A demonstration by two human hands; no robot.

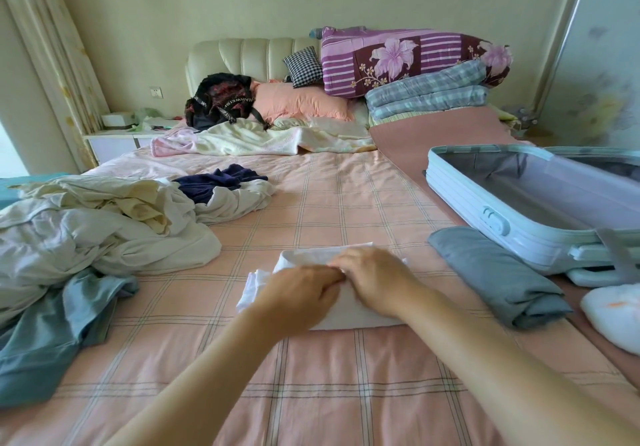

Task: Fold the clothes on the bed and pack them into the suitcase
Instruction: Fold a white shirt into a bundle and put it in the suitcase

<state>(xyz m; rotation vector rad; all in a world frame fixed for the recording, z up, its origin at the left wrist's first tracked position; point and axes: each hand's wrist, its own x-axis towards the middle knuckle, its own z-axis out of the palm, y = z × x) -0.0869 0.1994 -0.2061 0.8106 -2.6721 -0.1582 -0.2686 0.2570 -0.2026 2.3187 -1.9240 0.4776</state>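
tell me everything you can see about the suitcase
The suitcase is a pale blue hard shell with ribbed walls, lying open and flat on the plain pink cover along the bed's right side. Its grey fabric lining shows, and the visible part holds nothing. A moulded latch sits on the near wall. The second half runs out of frame. A folded grey garment lies by its near corner; contact is unclear.

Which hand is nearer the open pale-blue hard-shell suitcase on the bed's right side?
Right. The right hand lies on the folded white cloth, on the side toward the pale-blue hard-shell suitcase; the left hand sits beside it, farther away.
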